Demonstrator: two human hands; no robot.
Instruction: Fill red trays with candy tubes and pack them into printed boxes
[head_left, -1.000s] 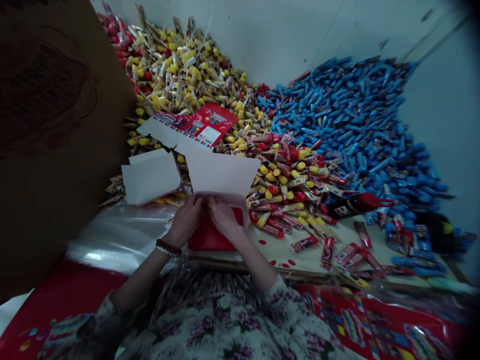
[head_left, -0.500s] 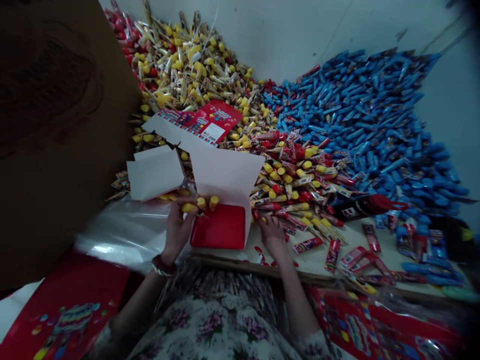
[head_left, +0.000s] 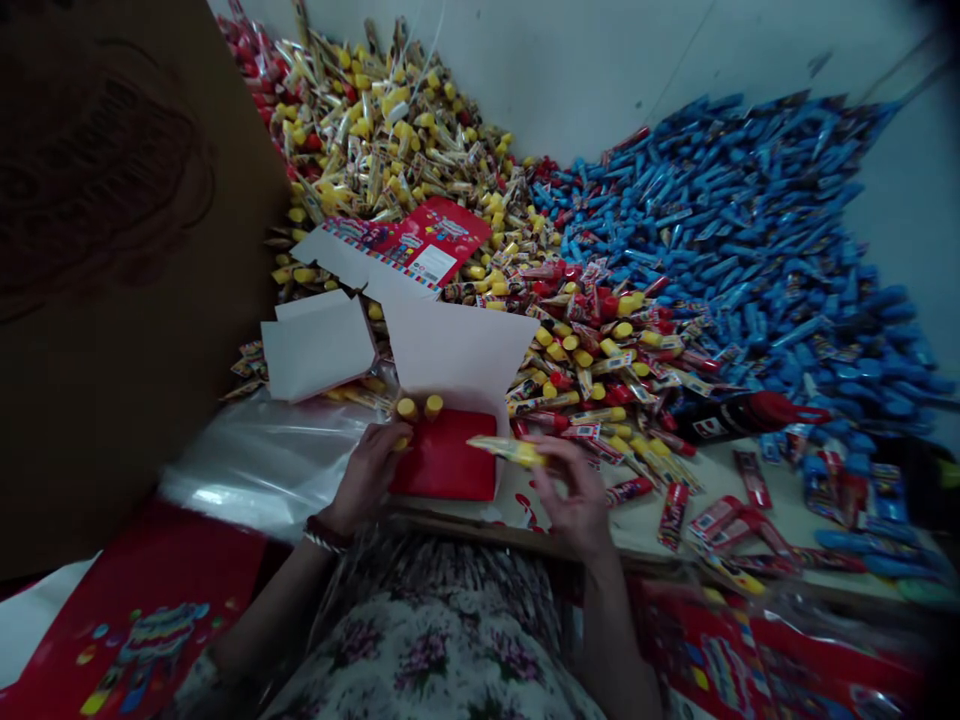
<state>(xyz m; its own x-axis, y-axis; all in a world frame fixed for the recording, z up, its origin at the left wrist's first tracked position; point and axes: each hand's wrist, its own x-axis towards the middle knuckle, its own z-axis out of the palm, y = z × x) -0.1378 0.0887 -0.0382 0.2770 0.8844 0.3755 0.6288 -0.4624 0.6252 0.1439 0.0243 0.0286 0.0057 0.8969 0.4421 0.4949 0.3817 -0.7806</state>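
An open carton (head_left: 442,460) lies in front of me, its red front panel toward me and its white flap (head_left: 457,345) raised behind. Two yellow-capped tubes (head_left: 433,407) stand at its back left, caps up. At the carton's left edge, my left hand (head_left: 367,478) is closed on a yellow-capped tube (head_left: 401,443), mostly hidden by the fingers. My right hand (head_left: 576,492) pinches another yellow-capped tube (head_left: 510,450) by its capped end. That tube is slightly blurred, and its wrapper tip points left over the carton's right side.
Heaped yellow tubes (head_left: 420,150) and blue tubes (head_left: 750,220) fill the back. A black bottle with a red cap (head_left: 731,417) lies at right. Clear plastic sheets (head_left: 259,470) and a large brown box (head_left: 112,250) are at left. An unfolded carton (head_left: 442,240) rests on the heap.
My right hand has lifted a yellow-capped tube from the pile and moved it up toward the carton. My left hand has lowered its tube at the carton's left edge.
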